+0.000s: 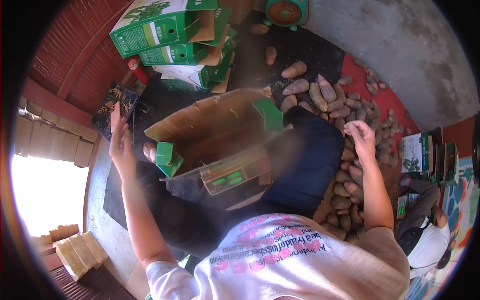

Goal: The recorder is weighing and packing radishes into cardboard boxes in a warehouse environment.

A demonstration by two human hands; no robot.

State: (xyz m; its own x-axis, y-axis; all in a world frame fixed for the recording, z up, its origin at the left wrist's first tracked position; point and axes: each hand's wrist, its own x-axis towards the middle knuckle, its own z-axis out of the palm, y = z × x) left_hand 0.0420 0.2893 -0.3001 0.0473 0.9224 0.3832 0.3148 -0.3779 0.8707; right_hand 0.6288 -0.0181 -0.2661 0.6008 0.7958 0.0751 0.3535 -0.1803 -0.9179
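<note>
An open cardboard box (195, 112) with green flaps stands between my legs. At its near side is a scale (235, 181) with lit green displays. My left hand (120, 147) is raised left of the box with its fingers stretched out, holding nothing I can see. Just beyond its fingertips is a pink phone (115, 116) over a dark, leaf-patterned item (102, 119). My right hand (362, 137) hovers over a heap of sweet potatoes (345, 110), fingers loosely bent and apart, with nothing visible in them. One sweet potato (149, 151) lies by the box's left end.
Green and white cartons (155, 30) are stacked at the far left, near a red bottle (138, 71). A green fan (286, 12) stands at the back. At right, another person (427, 240) sits by more cartons (417, 152). Brown cardboard boxes (80, 252) lie at lower left.
</note>
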